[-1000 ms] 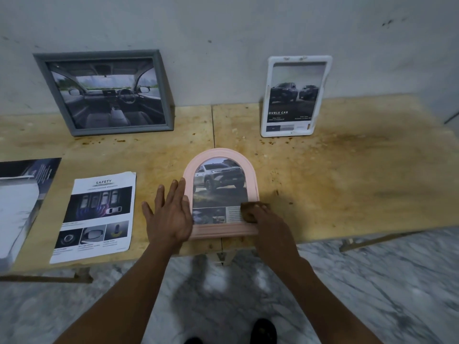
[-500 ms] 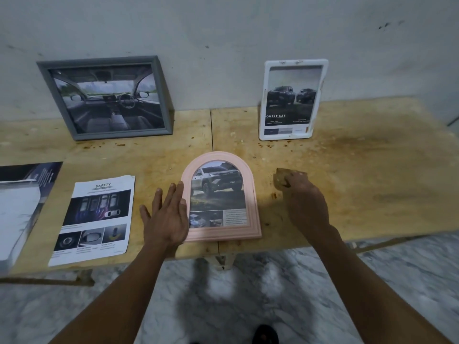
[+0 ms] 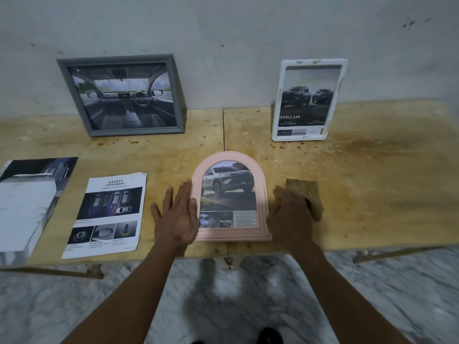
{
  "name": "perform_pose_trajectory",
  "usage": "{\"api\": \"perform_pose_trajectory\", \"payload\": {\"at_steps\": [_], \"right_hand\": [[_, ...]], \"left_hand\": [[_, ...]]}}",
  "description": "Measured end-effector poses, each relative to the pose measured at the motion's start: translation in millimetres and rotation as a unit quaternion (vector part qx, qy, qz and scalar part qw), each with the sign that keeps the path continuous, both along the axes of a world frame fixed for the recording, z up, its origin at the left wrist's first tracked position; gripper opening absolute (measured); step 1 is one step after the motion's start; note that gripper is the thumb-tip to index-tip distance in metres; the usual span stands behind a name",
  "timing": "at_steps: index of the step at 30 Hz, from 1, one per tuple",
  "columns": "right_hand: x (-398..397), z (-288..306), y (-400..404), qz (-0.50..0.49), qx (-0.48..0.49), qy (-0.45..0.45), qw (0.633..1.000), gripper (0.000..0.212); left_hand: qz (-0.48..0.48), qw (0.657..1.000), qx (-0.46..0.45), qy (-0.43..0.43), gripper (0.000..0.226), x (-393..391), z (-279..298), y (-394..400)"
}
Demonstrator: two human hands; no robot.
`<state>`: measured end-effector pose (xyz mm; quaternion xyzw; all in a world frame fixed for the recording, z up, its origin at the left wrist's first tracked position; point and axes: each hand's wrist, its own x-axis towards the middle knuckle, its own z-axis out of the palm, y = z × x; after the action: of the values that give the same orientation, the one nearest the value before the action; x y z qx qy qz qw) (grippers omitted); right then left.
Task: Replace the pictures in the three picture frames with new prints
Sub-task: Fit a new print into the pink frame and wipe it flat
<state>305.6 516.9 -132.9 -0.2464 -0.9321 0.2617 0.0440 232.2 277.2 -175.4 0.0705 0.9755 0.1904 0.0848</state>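
Head view, L to R. Far left on the stained plywood table (image 3: 372, 170): a dark brochure sheet w/ white panel (image 3: 29, 202), then a white "SAFETY" car-feature print (image 3: 109, 214) lying flat, both loose. Behind them a grey rectangular wooden frame w/ car-interior photo (image 3: 124, 95) leans on the wall.

Left hand (image 3: 176, 214) lies flat, fingers straight & spread, palm on the table, its thumb side touching the left edge of the pink arched frame w/ silver pickup print (image 3: 229, 197), gripping nothing. That frame lies face up at the table's near edge, centre.

Right hand (image 3: 290, 209) sits just beside the frame's right edge, fingers curled down over a brown square cloth/sponge pad (image 3: 308, 194) on the table; whether it grips or only rests on the pad I can't tell.

Back right: a white rounded-corner plastic frame w/ "DOUBLE CAB" trucks print (image 3: 308, 100) stands against the wall.

Step, as I judge it: pink frame seems fitted & wiped. Next prob: let go of the pad, take the frame by both sides, stand it up at the wall between the other two. Needs a light two-handed grip, since it overhangs close to the table edge.
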Motion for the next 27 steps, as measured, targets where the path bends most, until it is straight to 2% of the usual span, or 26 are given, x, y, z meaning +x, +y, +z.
{"api": "perform_pose_trajectory", "payload": {"at_steps": [1,3,5,7,10,14,17,20,24,27], "right_hand": [[0,-2,-6,-0.004,-0.05,-0.005,0.999,0.036],[-2,-7,-14,-0.026,-0.104,-0.017,0.994,0.01],[-5,-13,-19,-0.044,-0.124,-0.025,0.991,0.026],[-8,-15,-22,-0.057,-0.145,-0.032,0.987,0.005],[-12,-18,-25,-0.08,-0.174,-0.047,0.98,0.024],[-6,-8,-28,-0.119,-0.254,-0.037,0.959,0.026],[2,7,-25,-0.123,-0.304,-0.025,0.944,0.031],[12,35,-19,-0.108,-0.327,0.018,0.939,0.039],[26,79,-7,-0.085,-0.371,0.052,0.923,0.044],[28,104,6,-0.072,-0.413,0.043,0.907,0.047]], "left_hand": [[0.006,1.0,0.009,0.005,0.054,1,1,0],[0.015,1.0,0.019,0.012,0.052,1,2,1],[0.014,1.0,0.016,0.008,0.052,0,3,1],[0.021,1.0,0.017,-0.002,0.052,-1,5,3],[0.058,0.996,0.054,-0.033,0.047,-6,11,8],[0.113,0.977,0.158,-0.089,0.037,-6,33,17],[0.176,0.942,0.258,-0.122,0.033,2,60,21],[0.247,0.891,0.344,-0.165,0.034,9,93,20],[0.244,0.87,0.378,-0.203,0.041,16,136,16],[0.221,0.862,0.399,-0.222,0.047,24,171,18]]}}
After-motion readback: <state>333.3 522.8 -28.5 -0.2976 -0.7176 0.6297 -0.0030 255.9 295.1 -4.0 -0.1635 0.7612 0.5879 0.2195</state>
